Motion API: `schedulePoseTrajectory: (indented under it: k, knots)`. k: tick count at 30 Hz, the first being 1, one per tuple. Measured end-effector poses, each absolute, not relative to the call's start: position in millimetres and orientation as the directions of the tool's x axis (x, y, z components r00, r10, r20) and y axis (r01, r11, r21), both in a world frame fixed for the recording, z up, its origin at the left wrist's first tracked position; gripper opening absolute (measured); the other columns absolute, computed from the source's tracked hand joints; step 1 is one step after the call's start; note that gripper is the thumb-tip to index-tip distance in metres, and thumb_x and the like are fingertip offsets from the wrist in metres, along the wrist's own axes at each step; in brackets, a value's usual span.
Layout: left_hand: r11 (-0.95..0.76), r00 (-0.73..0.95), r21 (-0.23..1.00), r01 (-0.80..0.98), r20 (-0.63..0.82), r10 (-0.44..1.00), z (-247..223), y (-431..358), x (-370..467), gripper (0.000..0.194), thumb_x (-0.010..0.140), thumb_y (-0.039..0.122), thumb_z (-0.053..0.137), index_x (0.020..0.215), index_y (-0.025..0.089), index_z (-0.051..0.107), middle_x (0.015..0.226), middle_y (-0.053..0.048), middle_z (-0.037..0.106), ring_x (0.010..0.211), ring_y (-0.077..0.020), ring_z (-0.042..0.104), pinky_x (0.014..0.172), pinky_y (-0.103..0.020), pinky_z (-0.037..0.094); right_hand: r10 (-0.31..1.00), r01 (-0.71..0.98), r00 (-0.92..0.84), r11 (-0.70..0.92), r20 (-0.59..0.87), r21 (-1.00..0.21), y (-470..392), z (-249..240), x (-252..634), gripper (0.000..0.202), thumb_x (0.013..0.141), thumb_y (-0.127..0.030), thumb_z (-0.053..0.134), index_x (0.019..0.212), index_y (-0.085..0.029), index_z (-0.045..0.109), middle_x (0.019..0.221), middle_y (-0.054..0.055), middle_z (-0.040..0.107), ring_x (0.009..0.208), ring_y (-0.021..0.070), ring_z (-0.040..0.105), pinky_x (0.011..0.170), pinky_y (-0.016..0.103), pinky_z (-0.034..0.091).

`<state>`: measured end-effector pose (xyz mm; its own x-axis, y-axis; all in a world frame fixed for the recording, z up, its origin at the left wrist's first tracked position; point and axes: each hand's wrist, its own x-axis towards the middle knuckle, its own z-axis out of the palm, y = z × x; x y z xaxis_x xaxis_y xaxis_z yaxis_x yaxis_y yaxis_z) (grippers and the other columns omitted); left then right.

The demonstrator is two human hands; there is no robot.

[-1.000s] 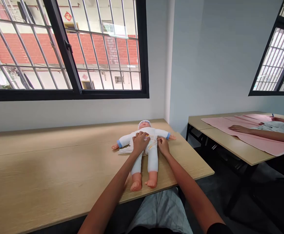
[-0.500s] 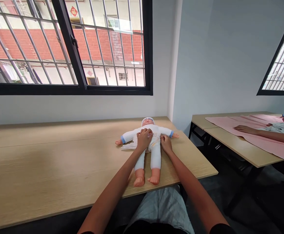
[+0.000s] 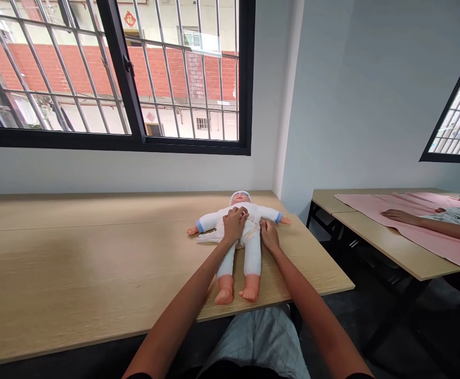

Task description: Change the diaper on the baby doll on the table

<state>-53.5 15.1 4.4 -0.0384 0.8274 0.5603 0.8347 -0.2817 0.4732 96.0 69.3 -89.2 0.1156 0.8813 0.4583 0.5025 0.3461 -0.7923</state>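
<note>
A baby doll (image 3: 252,257) in a white suit with blue cuffs lies on its back, head away from me, arms spread and feet towards me. A white diaper (image 3: 249,231) is around its hips, with one side flap spread out at the left. My left hand (image 3: 235,222) rests on the doll's belly, fingers bent over the diaper's upper front edge. Beside the doll's right-hand hip in the view, my right hand (image 3: 269,235) is closed in a pinch at the diaper's side. The bit between its fingertips is mostly hidden.
The doll lies near the right end of a wooden table (image 3: 96,273) against the wall, under a barred window (image 3: 175,79). Past a gap on the right, another table (image 3: 403,252) bears a pink cloth (image 3: 372,205), where another person's arm (image 3: 447,227) rests.
The view has tilted and shifted slightly. Both hands stay at the diaper, with the left fingers spread a little more; the doll has not moved.
</note>
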Motion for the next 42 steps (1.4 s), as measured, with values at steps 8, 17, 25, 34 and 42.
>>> schedulePoseTrajectory:
  k: [8,17,25,34,42]
  knots:
    - [-0.230,-0.076,0.494,0.839,0.523,0.849,2,21,-53,0.006,0.090,0.021,0.058,0.090,0.022,0.064,0.106,-0.009,0.067,0.111,-0.0288,0.056,0.091,-0.040,0.040,0.862,0.457,0.157,0.368,0.481,-0.809,71,-93,97,0.033,0.097,-0.037,0.035,0.084,-0.021,0.061,0.092,0.011,0.073,0.083,0.0236,0.063,0.079,0.032,0.048]
    - [-0.386,-0.145,0.689,0.614,0.579,0.802,0,35,-68,0.006,0.081,0.020,0.060,0.087,0.021,0.060,0.099,-0.005,0.066,0.100,-0.0232,0.059,0.086,-0.035,0.045,0.882,0.409,0.178,0.337,0.436,-0.848,71,-93,98,0.032,0.095,-0.043,0.033,0.084,-0.023,0.055,0.090,0.011,0.072,0.079,0.0259,0.065,0.073,0.033,0.048]
    - [-0.230,-0.131,0.818,0.528,0.346,0.929,-23,40,-162,0.009,0.072,0.023,0.057,0.065,0.022,0.051,0.065,0.000,0.057,0.067,-0.0189,0.055,0.064,-0.028,0.042,0.876,0.408,0.204,0.329,0.436,-0.852,75,-95,98,0.029,0.093,-0.044,0.033,0.083,-0.024,0.051,0.093,0.013,0.072,0.089,0.0260,0.065,0.077,0.033,0.047]
    - [-0.141,0.111,0.713,0.686,0.089,0.990,-25,31,-198,0.025,0.058,0.022,0.075,0.045,0.020,0.054,0.046,0.003,0.046,0.051,-0.0133,0.040,0.053,-0.025,0.028,0.880,0.405,0.196,0.329,0.432,-0.853,76,-94,100,0.033,0.093,-0.049,0.030,0.082,-0.024,0.049,0.090,0.012,0.071,0.090,0.0262,0.064,0.079,0.033,0.046]
    - [0.031,0.134,0.964,0.264,-0.069,0.989,-16,22,-187,0.029,0.062,0.038,0.083,0.069,0.017,0.065,0.067,-0.004,0.068,0.063,-0.0211,0.065,0.058,-0.030,0.051,0.893,0.405,0.186,0.311,0.411,-0.860,74,-92,101,0.034,0.094,-0.047,0.031,0.086,-0.022,0.052,0.095,0.014,0.072,0.094,0.0269,0.065,0.080,0.034,0.047]
